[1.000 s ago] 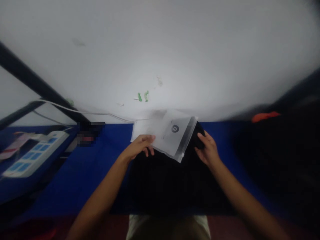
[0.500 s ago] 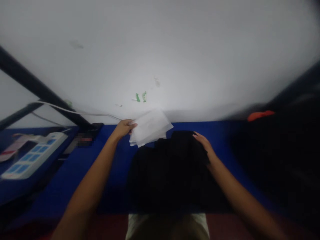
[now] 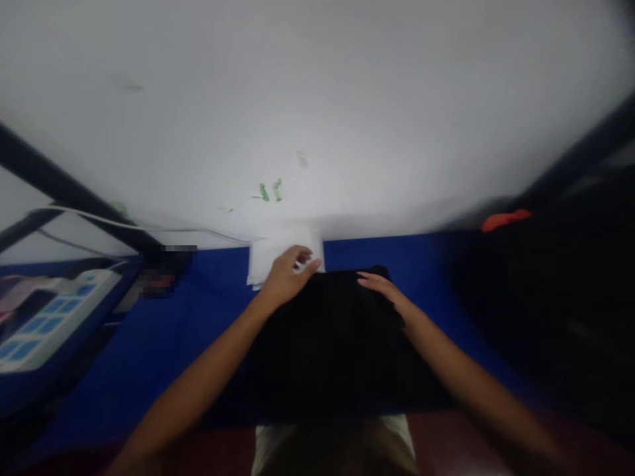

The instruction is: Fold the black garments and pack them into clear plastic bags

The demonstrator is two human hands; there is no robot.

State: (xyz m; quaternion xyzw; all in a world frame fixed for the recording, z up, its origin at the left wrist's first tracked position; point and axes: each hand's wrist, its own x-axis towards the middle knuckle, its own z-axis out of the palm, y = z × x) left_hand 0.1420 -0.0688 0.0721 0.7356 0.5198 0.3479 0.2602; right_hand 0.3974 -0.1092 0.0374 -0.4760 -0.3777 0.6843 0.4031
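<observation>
Black cloth (image 3: pixel 337 337) lies in the near middle of the blue table (image 3: pixel 411 258) — the right hand (image 3: pixel 384 289) rests on its far right edge, grip impossible to tell. Far left of it, the left hand (image 3: pixel 289 272) curls over flat white bags (image 3: pixel 265 258), thumb and fingertips apart.

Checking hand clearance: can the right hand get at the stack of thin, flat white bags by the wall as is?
Probably yes, from its right: the right hand rests close by on the soft black fabric bundle; only that and blue tabletop lie between. The left hand partly covers the white stack.
</observation>
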